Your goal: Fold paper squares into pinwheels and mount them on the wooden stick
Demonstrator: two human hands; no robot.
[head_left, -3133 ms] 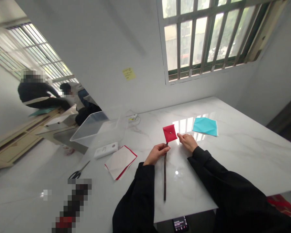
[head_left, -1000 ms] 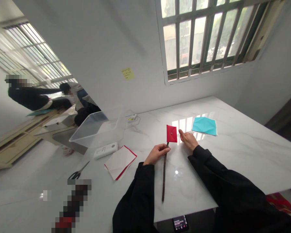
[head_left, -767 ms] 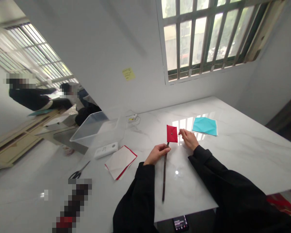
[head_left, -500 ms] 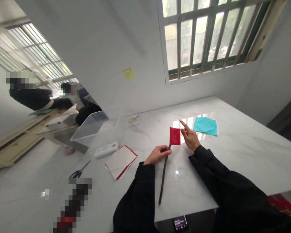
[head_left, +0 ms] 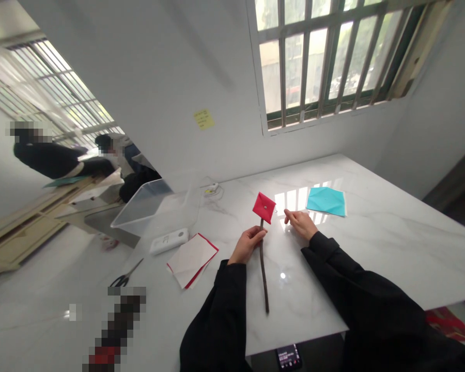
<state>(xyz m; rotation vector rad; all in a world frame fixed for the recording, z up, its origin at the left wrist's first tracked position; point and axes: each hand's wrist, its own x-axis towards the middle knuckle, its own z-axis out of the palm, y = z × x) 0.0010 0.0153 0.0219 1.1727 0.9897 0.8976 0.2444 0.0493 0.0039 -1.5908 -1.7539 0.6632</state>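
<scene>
Here, the left hand (head_left: 248,244) curled closed around a thin, dark, slightly knobbly stick (head_left: 263,274), tilted with a crisp red paper diamond (head_left: 264,207) at its top. The right hand (head_left: 300,225) hung empty and half open, near the paper without touching it. A flat teal paper square (head_left: 326,201) lay farther off on the glossy marble bench (head_left: 375,248).

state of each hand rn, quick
left hand: closed, holding a stick topped by a red paper square
right hand: open, holding nothing
</scene>
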